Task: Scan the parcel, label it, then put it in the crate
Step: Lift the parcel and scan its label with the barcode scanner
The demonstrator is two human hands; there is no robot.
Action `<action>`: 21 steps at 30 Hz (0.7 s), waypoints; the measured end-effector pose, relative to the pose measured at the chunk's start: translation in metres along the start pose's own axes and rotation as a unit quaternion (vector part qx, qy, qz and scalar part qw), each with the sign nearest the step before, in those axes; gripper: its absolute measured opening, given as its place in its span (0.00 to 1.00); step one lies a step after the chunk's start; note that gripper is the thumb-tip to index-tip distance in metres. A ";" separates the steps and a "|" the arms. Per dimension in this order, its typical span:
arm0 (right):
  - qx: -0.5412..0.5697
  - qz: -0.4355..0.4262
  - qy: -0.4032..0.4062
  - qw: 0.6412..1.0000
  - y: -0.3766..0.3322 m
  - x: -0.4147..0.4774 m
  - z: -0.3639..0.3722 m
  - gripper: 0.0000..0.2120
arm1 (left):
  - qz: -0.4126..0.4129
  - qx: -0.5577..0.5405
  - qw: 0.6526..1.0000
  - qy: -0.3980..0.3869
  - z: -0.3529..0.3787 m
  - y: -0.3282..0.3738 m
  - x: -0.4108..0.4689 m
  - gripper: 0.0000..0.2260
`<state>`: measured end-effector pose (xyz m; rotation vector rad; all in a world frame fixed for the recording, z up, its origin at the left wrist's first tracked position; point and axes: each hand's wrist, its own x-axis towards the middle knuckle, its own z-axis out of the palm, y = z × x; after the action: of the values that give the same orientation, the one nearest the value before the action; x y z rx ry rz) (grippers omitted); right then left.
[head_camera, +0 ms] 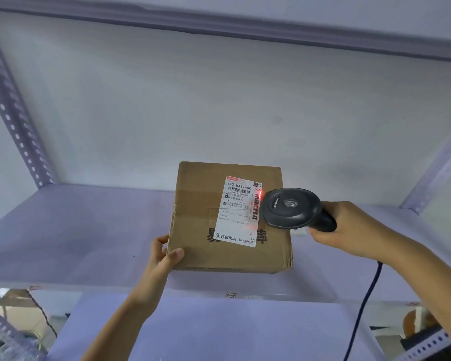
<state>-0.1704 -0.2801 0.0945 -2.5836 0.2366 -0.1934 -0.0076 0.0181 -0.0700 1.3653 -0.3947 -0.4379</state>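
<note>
A brown cardboard parcel (195, 220) rests on a pale shelf (76, 230), its top face toward me. A white shipping label (238, 212) with barcodes is stuck on that face. My left hand (164, 254) grips the parcel's near left corner, thumb on top. My right hand (349, 227) holds a black barcode scanner (290, 207) over the parcel's right edge. The scanner's red light falls on the label's right-hand barcode. No crate is in view.
The shelf sits in a metal rack with perforated uprights at the left (13, 121) and right (438, 168). A white wall (219, 100) closes the back. The scanner's dark cable (362, 311) hangs down at the right. Clutter shows below the shelf at both lower corners.
</note>
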 end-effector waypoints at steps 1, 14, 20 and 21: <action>-0.003 0.001 0.000 1.000 0.001 0.000 0.000 0.20 | 0.000 0.001 1.000 -0.001 0.000 0.000 0.000 0.26; 0.162 0.065 0.140 0.975 0.024 -0.006 -0.017 0.07 | -0.011 -0.002 1.000 0.007 0.002 0.006 0.002 0.28; 0.230 0.218 0.205 0.926 0.083 0.005 0.007 0.11 | -0.017 -0.009 1.000 0.025 0.005 0.006 0.007 0.27; 0.223 0.239 0.202 0.923 0.092 0.007 0.014 0.11 | -0.018 -0.010 0.999 0.026 0.004 0.005 0.007 0.27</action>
<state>-0.1726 -0.3519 0.0347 -1.9425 0.8553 -0.5311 -0.0033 0.0114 -0.0641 1.3635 -0.3230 -0.4330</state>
